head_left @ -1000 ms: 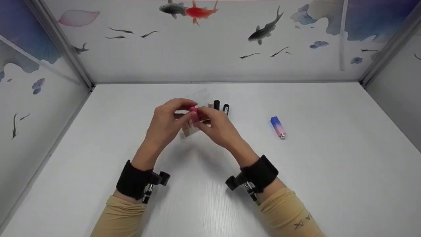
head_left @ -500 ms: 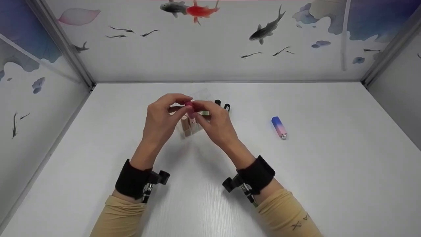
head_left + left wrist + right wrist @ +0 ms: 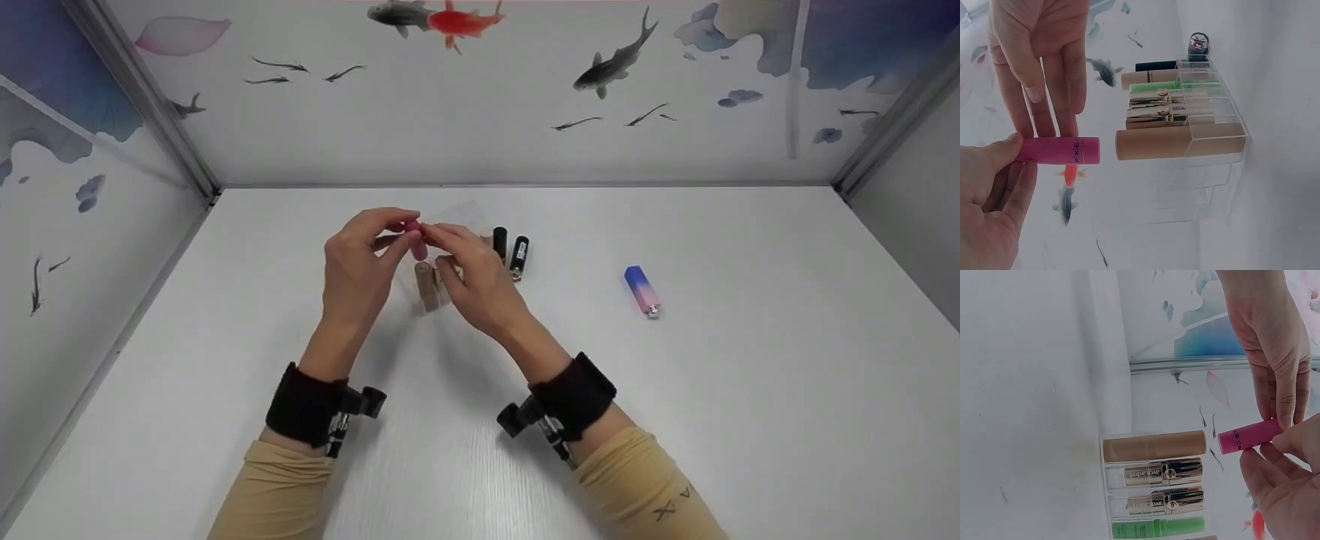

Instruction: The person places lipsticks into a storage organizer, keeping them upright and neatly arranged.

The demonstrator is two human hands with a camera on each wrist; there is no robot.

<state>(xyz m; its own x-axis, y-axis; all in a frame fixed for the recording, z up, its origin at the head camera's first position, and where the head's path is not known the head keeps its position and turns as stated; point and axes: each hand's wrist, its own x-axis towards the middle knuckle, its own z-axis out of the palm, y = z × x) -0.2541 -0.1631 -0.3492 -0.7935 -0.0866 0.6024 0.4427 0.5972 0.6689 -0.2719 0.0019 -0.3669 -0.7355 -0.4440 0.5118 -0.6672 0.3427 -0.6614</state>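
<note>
Above the clear organizer (image 3: 450, 217), both hands pinch a pink tube (image 3: 414, 238): the left hand (image 3: 358, 270) at 9 o'clock, the right hand (image 3: 480, 281) at 3 o'clock, probably to keep it steady over the slots. "PIXIE" is printed on it. A blue-pink tube (image 3: 642, 291) lies well apart at 3 o'clock.

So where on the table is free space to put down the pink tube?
The table is bare in front of the clear organizer, and between the black tubes and the blue-pink tube. It is crowded around the organizer, where both hands hold the pink tube.
</note>
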